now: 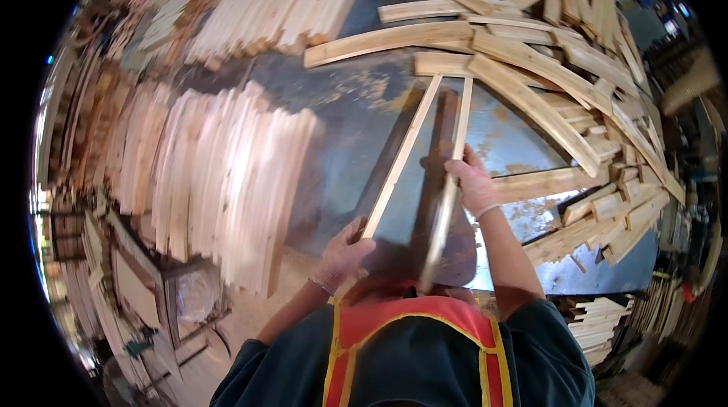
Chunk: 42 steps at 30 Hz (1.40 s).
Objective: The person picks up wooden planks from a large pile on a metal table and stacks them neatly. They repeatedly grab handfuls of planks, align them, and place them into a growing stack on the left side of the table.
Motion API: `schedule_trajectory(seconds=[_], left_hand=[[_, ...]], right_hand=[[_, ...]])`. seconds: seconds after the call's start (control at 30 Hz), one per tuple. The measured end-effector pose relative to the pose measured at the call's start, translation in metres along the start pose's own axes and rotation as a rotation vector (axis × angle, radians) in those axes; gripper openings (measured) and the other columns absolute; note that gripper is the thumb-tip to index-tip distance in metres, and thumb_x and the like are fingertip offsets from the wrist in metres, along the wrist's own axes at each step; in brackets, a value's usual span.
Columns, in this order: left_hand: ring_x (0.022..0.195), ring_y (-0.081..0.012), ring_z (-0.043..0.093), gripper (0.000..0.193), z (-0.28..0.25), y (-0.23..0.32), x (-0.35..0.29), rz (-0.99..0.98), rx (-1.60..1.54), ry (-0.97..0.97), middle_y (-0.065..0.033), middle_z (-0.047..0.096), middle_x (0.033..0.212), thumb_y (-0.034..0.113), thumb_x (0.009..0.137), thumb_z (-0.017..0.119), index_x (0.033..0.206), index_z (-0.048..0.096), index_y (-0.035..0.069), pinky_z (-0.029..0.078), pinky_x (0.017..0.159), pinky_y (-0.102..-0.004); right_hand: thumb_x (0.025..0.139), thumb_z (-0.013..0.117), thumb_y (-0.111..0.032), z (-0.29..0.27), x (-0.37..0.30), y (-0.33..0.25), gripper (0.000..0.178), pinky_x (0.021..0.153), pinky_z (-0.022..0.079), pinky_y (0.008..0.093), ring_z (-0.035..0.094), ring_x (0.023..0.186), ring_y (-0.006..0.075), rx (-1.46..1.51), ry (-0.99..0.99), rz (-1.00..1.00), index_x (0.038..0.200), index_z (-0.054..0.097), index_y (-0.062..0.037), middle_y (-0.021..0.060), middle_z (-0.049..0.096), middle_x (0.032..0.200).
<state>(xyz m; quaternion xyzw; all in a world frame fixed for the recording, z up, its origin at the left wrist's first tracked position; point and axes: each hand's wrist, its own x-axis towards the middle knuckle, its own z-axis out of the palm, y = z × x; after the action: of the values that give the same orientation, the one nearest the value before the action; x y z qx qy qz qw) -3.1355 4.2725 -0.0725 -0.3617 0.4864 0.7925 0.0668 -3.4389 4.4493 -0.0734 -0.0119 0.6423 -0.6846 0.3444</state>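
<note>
Two wooden strips (403, 154), one in each hand (475, 183)

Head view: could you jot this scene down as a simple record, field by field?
Left hand: holds the near end of a narrow wooden piece
Right hand: grips a second narrow piece partway along
Surface: dark, scuffed table
Left side: pale boards lined up side by side
Right side: loose heap of curved boards, crossing one another

head-worn left fisheye | faces down | near, above tabletop (345, 153)
</note>
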Motion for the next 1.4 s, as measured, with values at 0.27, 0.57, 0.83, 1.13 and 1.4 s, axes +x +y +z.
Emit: schedule_trajectory(seconds=[0.27, 0.57, 0.83, 1.13, 1.4], left_hand=[[0.134, -0.0342, 0.056, 0.08, -0.083, -0.007, -0.109, 0.173, 1.522, 0.475, -0.0157, 0.06, 0.146, 0.046, 0.092, 0.074, 0.158, 0.047, 0.008, 0.042, 0.116, -0.051], [0.15, -0.041, 0.037, 0.087, -0.121, -0.022, -0.088, 0.364, 1.578, 0.796, -0.0173, 0.043, 0.161, 0.046, 0.084, 0.077, 0.156, 0.046, 0.009, 0.029, 0.124, -0.0563], [0.149, -0.0397, 0.039, 0.084, 0.013, 0.035, -0.014, 0.619, 1.543, 0.281, -0.0186, 0.045, 0.159, 0.041, 0.083, 0.077, 0.155, 0.048, 0.009, 0.03, 0.123, -0.0542], [0.15, -0.0389, 0.037, 0.085, 0.115, 0.058, 0.068, 0.637, 1.612, 0.037, -0.0185, 0.044, 0.16, 0.043, 0.084, 0.076, 0.156, 0.047, 0.009, 0.026, 0.125, -0.0529], [0.146, -0.0383, 0.043, 0.086, 0.073, 0.056, 0.07, 0.53, 1.354, 0.18, -0.0181, 0.048, 0.156, 0.034, 0.081, 0.08, 0.156, 0.048, 0.007, 0.033, 0.122, -0.0526]], right_hand=[[0.096, 0.058, -0.038, 0.252, -0.011, 0.107, 0.067, 0.11, 0.047, 0.0447, 0.063, 0.128, 0.044, -0.703, -0.385, 0.187, 0.147, 0.048, 0.005, 0.0338, 0.065, 0.133], [0.085, 0.076, -0.048, 0.089, -0.001, -0.011, 0.083, 0.11, 0.047, 0.0434, 0.062, 0.13, 0.0379, -1.237, -0.523, -0.287, 0.151, 0.05, -0.0043, 0.0237, 0.067, 0.134], [0.076, 0.089, -0.041, -0.064, -0.019, -0.068, 0.091, 0.095, 0.055, 0.0502, 0.071, 0.112, 0.0368, -1.996, -0.5, -0.154, 0.152, 0.047, -0.0153, 0.0182, 0.07, 0.126], [0.088, 0.072, -0.049, -0.155, 0.028, -0.101, 0.075, 0.11, 0.044, 0.0445, 0.061, 0.123, 0.0321, -1.988, 0.103, -0.812, 0.151, 0.052, -0.0129, 0.0124, 0.066, 0.129], [0.087, 0.079, -0.039, -0.136, -0.022, -0.082, 0.077, 0.096, 0.055, 0.0405, 0.066, 0.111, 0.0282, -0.975, -0.336, 0.327, 0.152, 0.053, -0.0064, 0.0162, 0.072, 0.121]])
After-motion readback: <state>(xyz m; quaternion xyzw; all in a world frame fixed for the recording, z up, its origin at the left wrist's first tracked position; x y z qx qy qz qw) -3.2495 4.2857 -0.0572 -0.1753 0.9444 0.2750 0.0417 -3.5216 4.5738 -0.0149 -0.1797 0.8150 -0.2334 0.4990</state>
